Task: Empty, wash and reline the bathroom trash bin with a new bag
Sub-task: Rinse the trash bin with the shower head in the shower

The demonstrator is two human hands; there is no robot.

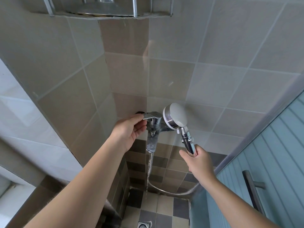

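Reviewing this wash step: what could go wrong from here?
1. Water already runs from the tap spout while the left hand holds the mixer lever; switching flow to the shower head may spray the wall, since it faces away from the floor.
2. The right hand grips only the handle's lower end; it could twist.

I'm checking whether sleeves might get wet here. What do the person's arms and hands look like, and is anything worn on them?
Both forearms are bare as far as the frame shows. The left hand and right hand show no gloves, rings, watch or bracelet.

wire shelf [113,9], floor drain [142,225], door handle [251,190]
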